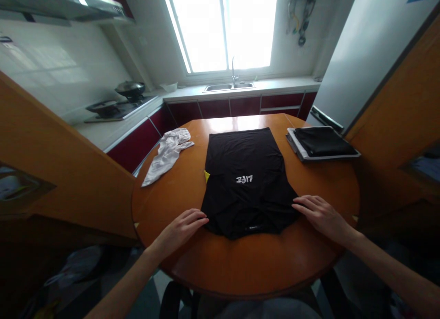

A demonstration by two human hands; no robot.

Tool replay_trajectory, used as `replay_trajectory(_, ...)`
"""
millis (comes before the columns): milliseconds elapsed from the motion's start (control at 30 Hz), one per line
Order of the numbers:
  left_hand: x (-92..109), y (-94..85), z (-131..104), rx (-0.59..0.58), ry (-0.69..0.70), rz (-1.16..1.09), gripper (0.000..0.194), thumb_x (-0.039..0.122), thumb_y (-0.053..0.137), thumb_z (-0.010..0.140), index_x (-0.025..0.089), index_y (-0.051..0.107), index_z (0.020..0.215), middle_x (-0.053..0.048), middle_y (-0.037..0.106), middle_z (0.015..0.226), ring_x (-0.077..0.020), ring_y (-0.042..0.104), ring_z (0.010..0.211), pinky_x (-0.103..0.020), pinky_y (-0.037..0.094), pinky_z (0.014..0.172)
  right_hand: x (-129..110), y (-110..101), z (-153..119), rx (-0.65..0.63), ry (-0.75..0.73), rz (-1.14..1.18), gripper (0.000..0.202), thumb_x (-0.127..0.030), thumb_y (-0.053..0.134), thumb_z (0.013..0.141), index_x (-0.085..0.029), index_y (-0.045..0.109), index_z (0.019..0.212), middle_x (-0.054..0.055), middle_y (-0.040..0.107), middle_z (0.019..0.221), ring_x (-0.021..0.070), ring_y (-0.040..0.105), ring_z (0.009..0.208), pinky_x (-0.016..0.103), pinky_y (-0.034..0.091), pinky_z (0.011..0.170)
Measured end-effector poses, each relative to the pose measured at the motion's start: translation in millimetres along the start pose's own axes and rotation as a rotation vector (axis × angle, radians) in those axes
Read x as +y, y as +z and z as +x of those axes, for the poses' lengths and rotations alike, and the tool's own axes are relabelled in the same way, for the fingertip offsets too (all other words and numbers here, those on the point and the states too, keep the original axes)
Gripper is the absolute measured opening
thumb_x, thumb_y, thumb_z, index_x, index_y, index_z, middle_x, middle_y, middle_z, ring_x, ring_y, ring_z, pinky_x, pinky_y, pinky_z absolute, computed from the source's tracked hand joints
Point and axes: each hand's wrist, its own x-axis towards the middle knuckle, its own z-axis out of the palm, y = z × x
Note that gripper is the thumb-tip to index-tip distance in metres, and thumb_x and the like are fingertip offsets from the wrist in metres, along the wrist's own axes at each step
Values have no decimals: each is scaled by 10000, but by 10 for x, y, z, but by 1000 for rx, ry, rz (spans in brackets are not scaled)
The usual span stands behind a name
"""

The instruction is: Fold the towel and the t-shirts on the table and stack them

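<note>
A black T-shirt [245,156] lies spread on the wooden table, its neckline toward me and its hem at the far side. White lettering on its chest appears upside down from here, and a small yellow tag [206,175] pokes out at its left edge. My left hand [185,227] is closed at the shirt's left sleeve edge, fingers pinched together on the fabric. On the opposite side, my right hand [318,213] pinches the right sleeve edge between thumb and fingers. Some creases run across the cloth near the collar.
A crumpled white garment [167,155] rests on the round table [250,275] at left. Folded dark and white clothes [323,142] are stacked at right. Beyond stand a counter with a sink [228,86], a stove with pans [130,90], and a fridge [357,57].
</note>
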Motion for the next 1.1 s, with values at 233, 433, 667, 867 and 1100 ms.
replay_trajectory(233, -53, 28, -43, 58, 75, -63, 284, 146, 489, 1024, 210, 679, 1225, -70, 724, 1167, -174, 665, 1104, -308, 593, 940, 40, 31, -50, 121, -43, 55, 313, -98, 549, 949, -233, 726, 1169, 49, 745, 1203, 216, 678, 1088, 379, 544, 928)
replay_trajectory(433, -17, 0, -26, 102, 75, -129, 286, 148, 479, 1026, 214, 701, 1193, -82, 741, 1122, -175, 685, 1075, -298, 609, 900, 0, 2, -63, 148, -71, 32, 301, -87, 523, 961, -216, 734, 1134, 46, 749, 1204, 214, 687, 1133, 368, 554, 922)
replay_trajectory(667, -5, -18, -110, 98, 60, -164, 310, 123, 460, 1023, 211, 698, 1201, -94, 740, 1142, -180, 684, 1097, -309, 608, 914, -65, -35, -138, 150, -60, 35, 319, -74, 509, 957, -222, 735, 1126, 42, 751, 1199, 206, 688, 1148, 371, 556, 926)
replay_trajectory(867, 42, -18, -132, 110, 52, -179, 337, 103, 459, 1013, 225, 698, 1216, -93, 741, 1154, -181, 684, 1103, -309, 612, 911, -68, -55, -170, 135, -57, 48, 329, -75, 501, 958, -229, 737, 1128, 40, 746, 1212, 207, 688, 1154, 375, 562, 926)
replay_trajectory(1100, 119, -140, -145, 119, 59, -238, 310, 153, 455, 1032, 215, 690, 1225, -97, 738, 1152, -191, 681, 1099, -312, 608, 906, -47, -144, -199, 138, -69, 109, 328, -81, 494, 971, -231, 733, 1139, 45, 747, 1208, 192, 692, 1147, 349, 560, 934)
